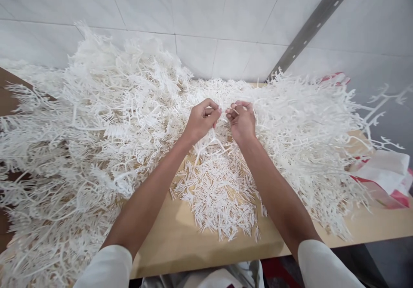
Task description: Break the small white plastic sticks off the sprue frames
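Observation:
My left hand (202, 119) is closed in a pinch over the middle of the table. A white branched plastic sprig (212, 140) hangs just below its fingers and appears to be held there. Close by on the right, my right hand (242, 119) has its fingers curled together, a small gap from the left fingertips. Whatever sits between the right fingertips is too small to make out. Below both hands lies a loose heap of short white sprig pieces (222, 197).
Tall piles of white branched sprigs flank my hands, a left pile (80, 128) and a right pile (309, 141). A red-and-white plastic bag (383, 171) rests at the right. The tan tabletop (180, 240) ends in front of me; a tiled wall (200, 4) with a metal strip (309, 25) stands behind.

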The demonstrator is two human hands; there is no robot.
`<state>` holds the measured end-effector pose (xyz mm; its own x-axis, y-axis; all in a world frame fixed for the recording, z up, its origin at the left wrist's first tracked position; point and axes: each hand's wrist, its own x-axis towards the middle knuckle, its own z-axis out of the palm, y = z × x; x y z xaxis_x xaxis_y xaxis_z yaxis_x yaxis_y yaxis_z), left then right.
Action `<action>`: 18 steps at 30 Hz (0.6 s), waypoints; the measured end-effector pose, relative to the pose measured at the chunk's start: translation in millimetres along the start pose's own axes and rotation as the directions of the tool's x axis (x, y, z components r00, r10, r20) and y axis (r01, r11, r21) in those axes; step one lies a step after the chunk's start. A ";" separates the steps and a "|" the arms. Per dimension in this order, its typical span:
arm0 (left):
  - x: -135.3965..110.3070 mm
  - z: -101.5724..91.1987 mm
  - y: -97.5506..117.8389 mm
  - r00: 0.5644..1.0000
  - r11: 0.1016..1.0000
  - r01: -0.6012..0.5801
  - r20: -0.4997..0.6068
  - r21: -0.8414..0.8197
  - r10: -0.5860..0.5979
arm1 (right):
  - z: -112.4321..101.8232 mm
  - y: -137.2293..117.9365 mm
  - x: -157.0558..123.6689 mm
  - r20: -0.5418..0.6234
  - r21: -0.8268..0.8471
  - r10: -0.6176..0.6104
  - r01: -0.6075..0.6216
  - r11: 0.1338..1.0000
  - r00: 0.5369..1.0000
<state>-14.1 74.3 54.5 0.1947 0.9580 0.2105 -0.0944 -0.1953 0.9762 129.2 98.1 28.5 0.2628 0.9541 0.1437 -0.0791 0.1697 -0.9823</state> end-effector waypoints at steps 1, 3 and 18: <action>-0.2 0.0 -0.5 1.000 1.000 0.007 -0.015 0.022 -0.006 | -2.8 -2.0 1.8 0.000 -0.021 -0.040 0.040 0.999 0.999; 0.1 -0.3 -2.8 0.999 0.999 0.026 -0.028 0.048 -0.025 | -6.6 -8.9 2.5 0.064 -0.132 -0.138 0.146 0.980 0.988; -1.8 -9.6 2.4 0.993 0.976 -0.043 0.113 0.213 0.019 | -16.4 -43.9 -3.2 0.492 -0.261 -0.045 0.197 0.945 0.869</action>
<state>-24.1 74.1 55.9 0.3022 0.9243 0.2332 0.1076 -0.2762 0.9551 147.6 83.6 69.2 -0.2411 0.9432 0.2284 0.2281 0.2838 -0.9313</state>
